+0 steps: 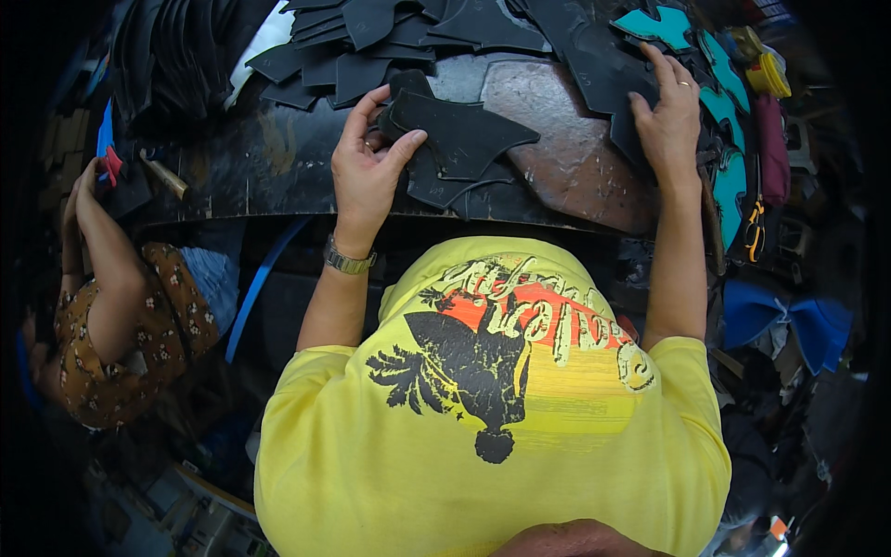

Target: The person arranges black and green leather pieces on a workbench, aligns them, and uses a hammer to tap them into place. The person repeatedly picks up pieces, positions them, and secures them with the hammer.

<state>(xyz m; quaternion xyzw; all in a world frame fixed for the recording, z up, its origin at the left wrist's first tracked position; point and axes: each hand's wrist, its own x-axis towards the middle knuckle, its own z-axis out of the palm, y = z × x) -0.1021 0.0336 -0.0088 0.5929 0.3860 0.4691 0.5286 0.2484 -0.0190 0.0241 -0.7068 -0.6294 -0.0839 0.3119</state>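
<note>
Across the dark bench point(223, 190), the heaped black pieces point(367, 23) look already cut; your right hand point(670, 130) lies open over a broad black panel point(599, 70); your left hand point(365, 176) pinches a smaller black piece point(464, 135), not yet laid down.

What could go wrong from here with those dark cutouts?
The black piece in the left hand overlaps others much like it, so they might get mixed up. A lower cutout lies near the bench's front edge and could slip off. The right hand may nudge the nearby teal piece.
</note>
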